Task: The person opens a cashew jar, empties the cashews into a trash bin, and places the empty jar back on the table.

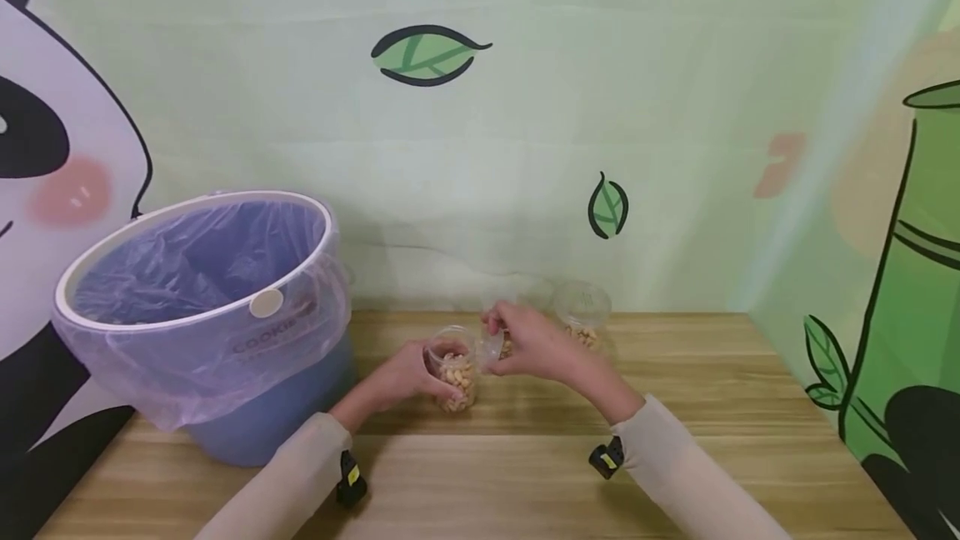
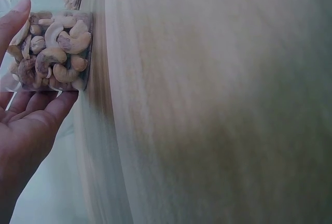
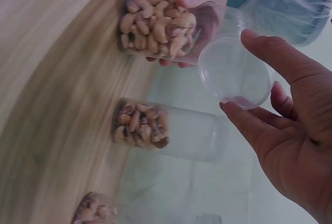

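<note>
My left hand [image 1: 408,373] grips a clear plastic jar [image 1: 456,377] from its left side, fingers and thumb around the wall. Cashews [image 2: 54,50] fill roughly the lower half of it, and its mouth is uncovered. Whether its base touches the table cannot be told. Just right of the mouth, my right hand [image 3: 290,125] pinches a round clear lid [image 3: 236,73] by its rim between thumb and fingers. A second jar with cashews [image 3: 140,125] stands behind the right hand, mostly hidden by it in the head view. Farther right is a third jar [image 1: 583,307], also part filled with cashews.
A large blue bucket [image 1: 262,423] with a white rim and clear bag liner stands on the left of the wooden table [image 1: 480,482]. Close behind the jars hangs a green printed backdrop [image 1: 480,215].
</note>
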`<state>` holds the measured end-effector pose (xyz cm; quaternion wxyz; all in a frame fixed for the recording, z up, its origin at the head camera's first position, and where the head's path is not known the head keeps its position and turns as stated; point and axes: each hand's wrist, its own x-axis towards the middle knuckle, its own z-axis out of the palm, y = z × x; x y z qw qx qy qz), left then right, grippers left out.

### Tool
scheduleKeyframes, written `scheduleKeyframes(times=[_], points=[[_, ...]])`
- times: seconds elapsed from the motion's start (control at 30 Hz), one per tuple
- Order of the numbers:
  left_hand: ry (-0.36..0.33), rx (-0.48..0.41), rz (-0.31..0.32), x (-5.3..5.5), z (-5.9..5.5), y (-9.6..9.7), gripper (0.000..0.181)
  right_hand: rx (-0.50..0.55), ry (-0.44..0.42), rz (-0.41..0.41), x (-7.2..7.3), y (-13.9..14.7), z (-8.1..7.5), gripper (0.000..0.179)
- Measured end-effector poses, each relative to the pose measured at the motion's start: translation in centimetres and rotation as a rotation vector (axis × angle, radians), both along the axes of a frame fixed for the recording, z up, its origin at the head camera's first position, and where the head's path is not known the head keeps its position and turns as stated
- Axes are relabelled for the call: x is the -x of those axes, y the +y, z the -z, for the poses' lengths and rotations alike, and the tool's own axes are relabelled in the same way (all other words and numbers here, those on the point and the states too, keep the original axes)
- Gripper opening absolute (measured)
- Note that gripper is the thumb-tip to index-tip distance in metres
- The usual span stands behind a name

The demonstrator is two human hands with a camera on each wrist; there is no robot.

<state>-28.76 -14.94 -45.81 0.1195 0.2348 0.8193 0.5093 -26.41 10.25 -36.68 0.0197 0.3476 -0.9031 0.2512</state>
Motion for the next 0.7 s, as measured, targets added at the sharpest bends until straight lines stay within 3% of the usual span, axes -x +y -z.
scheduleKeyframes(times=[0.23,0.47,0.7], points=[[-0.005,-0.018,0.004,-0.1,-0.2,0.1,0.064,-0.055,0.073,-0.016,-0.3,0.7,1.0,0.041],[-0.013,-0.032,0.007,-0.2,0.1,0.2,0.061,-0.062,0.021,-0.086,0.2,1.5,3.0,0.038],[-0.029,-0.023,-0.003,-0.3,-0.3,0.2,0.063,-0.111,-0.041,-0.104,0.9,1.8,4.8,0.035]])
